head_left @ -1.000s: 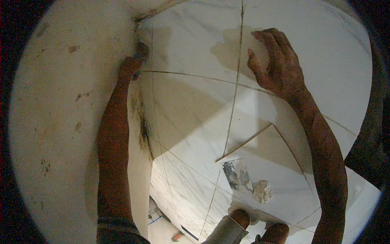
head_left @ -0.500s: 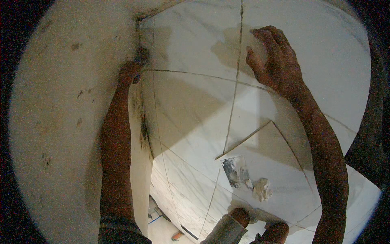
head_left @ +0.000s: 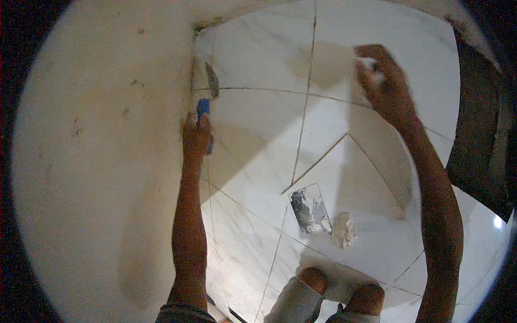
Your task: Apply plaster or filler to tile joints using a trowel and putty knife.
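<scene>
My left hand (head_left: 196, 134) is closed round the blue handle (head_left: 203, 109) of a scraper whose narrow metal blade (head_left: 211, 81) points away from me, along the joint between the stained wall (head_left: 107, 161) and the marble-look tiles (head_left: 258, 140). My right hand (head_left: 385, 86) is curled over the upper right tiles, blurred, with something small and white among its fingers that I cannot make out. Below, a metal plate smeared with white material (head_left: 308, 207) lies beside a pale lumpy piece (head_left: 343, 230).
My bent knees (head_left: 313, 280) show at the bottom. The wall fills the left side. A dark recess (head_left: 476, 129) borders the tiles at the right, and a narrow dirty edge (head_left: 215, 22) runs along the top.
My left hand has come down and slightly right, so the blue handle and blade now show. My right hand has shifted right and curled more, with white now visible among its fingers.
</scene>
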{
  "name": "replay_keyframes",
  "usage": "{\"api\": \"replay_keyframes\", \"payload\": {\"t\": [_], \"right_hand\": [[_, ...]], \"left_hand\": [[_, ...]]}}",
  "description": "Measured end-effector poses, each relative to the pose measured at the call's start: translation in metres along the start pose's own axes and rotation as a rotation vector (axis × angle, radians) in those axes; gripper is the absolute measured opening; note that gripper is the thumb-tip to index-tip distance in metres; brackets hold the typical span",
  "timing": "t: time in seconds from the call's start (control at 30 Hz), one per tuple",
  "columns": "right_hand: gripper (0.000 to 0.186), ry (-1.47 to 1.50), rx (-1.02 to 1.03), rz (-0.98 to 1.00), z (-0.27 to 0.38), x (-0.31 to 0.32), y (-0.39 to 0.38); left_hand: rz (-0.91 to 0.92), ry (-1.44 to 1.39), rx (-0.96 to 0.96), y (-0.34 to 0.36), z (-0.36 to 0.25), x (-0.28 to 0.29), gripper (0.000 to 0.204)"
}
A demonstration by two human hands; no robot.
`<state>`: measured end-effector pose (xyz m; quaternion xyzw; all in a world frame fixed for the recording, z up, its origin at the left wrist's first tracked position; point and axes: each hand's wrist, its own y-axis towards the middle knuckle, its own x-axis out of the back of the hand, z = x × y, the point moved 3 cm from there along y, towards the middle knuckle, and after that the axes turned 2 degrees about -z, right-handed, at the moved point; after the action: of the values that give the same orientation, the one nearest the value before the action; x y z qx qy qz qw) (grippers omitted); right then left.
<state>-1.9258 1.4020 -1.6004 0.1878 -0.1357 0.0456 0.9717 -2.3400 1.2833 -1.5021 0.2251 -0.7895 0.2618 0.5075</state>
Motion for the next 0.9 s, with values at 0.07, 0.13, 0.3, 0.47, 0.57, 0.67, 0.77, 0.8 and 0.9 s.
{"api": "replay_keyframes", "payload": {"t": [0.07, 0.13, 0.3, 0.47, 0.57, 0.67, 0.77, 0.8, 0.9], "right_hand": [[0.025, -0.095, 0.053, 0.006, 0.019, 0.061, -0.05], [0.025, -0.086, 0.07, -0.024, -0.001, 0.089, -0.107], [0.026, -0.27, 0.072, -0.135, -0.041, 0.194, -0.238], [0.029, -0.385, 0.004, -0.206, -0.12, 0.26, -0.312], [0.03, -0.473, -0.021, -0.251, -0.14, 0.301, -0.343], [0.032, -0.561, -0.026, -0.29, -0.092, 0.31, -0.346], [0.032, -0.616, -0.071, -0.282, -0.077, 0.341, -0.366], [0.03, -0.636, -0.116, -0.252, -0.074, 0.349, -0.37], [0.029, -0.536, 0.141, -0.256, -0.052, 0.365, -0.382]], "left_hand": [[-0.086, 0.03, -0.061, -0.083, -0.015, 0.009, 0.043], [-0.092, -0.027, -0.02, -0.145, -0.006, 0.011, 0.042], [0.117, -0.109, 0.006, -0.263, 0.005, -0.063, 0.048], [0.158, 0.057, -0.032, -0.368, 0.011, -0.081, 0.049], [0.17, 0.192, -0.124, -0.428, 0.0, -0.081, 0.051], [0.201, 0.324, -0.348, -0.503, 0.006, -0.068, 0.052], [0.265, 0.425, -0.378, -0.569, -0.005, -0.066, 0.052], [0.278, 0.428, -0.423, -0.589, -0.008, -0.066, 0.05], [0.36, 0.585, -0.248, -0.645, -0.01, -0.056, 0.052]]}}
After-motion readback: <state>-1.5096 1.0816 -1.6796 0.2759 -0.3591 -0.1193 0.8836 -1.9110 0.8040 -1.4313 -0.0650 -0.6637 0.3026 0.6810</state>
